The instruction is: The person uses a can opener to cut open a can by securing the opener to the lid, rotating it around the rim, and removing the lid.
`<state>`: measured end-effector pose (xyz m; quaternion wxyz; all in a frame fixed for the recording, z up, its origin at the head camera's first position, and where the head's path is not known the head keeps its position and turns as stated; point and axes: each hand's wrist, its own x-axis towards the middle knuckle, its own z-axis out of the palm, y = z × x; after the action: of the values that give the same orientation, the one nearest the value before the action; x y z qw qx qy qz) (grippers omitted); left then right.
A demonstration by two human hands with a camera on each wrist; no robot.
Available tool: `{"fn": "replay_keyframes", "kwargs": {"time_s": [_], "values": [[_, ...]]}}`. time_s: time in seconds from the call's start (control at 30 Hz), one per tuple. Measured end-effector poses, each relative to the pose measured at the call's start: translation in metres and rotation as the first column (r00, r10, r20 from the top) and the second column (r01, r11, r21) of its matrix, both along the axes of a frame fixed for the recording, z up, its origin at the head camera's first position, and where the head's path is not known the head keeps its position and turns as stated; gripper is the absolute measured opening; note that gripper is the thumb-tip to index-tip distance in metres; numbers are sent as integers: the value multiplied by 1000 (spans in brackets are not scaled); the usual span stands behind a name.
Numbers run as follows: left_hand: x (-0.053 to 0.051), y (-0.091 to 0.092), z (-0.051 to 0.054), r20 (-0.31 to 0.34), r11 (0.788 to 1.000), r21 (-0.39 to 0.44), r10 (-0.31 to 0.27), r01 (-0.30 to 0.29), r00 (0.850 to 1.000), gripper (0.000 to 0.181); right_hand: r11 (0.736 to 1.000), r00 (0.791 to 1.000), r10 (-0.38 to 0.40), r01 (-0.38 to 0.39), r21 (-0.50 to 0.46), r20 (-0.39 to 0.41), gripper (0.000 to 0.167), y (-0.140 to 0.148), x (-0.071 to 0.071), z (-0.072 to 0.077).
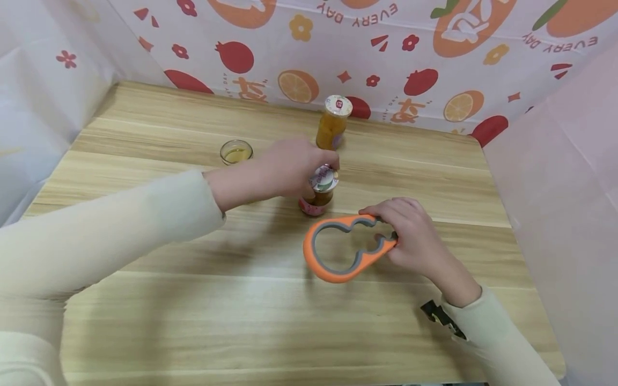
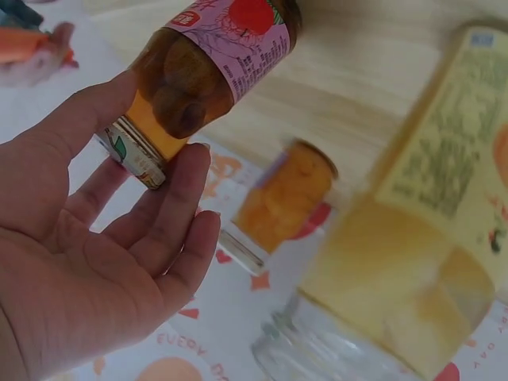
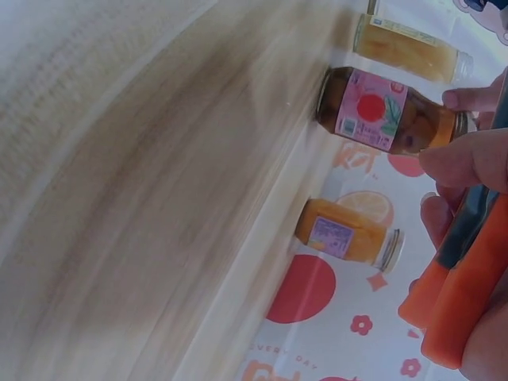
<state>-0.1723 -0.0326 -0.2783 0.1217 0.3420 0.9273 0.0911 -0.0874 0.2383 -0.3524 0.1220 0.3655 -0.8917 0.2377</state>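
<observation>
A jar with a pink label and dark contents (image 1: 316,202) stands on the table, its patterned lid still on. My left hand (image 1: 289,167) reaches over it, thumb and fingers curled around the lid, as the left wrist view shows at the jar's lid end (image 2: 143,151). In my right hand (image 1: 416,236) is an orange and grey opener (image 1: 333,274), gripped by its handle ends and held just in front of the jar, apart from it. The right wrist view shows the opener's orange handles (image 3: 468,294) beside the fingers.
Behind the jar stands a closed jar of orange fruit (image 1: 331,128). An open glass jar of pale yellow contents (image 1: 236,152) is left of my left hand, partly hidden by the forearm. A printed cloth (image 1: 270,48) hangs along the table's back edge.
</observation>
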Motion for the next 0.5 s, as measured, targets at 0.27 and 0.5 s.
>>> {"fn": "replay_keyframes", "kwargs": {"time_s": [0.27, 0.5], "values": [[22, -2, -9, 10, 989, 130, -66, 64, 998, 46, 1000, 1000, -8, 8, -18, -17, 56, 2, 1, 2], [35, -7, -27, 29, 940, 317, -139, 123, 990, 52, 1000, 1000, -12, 11, -22, -25, 54, 1, 0, 5]]}}
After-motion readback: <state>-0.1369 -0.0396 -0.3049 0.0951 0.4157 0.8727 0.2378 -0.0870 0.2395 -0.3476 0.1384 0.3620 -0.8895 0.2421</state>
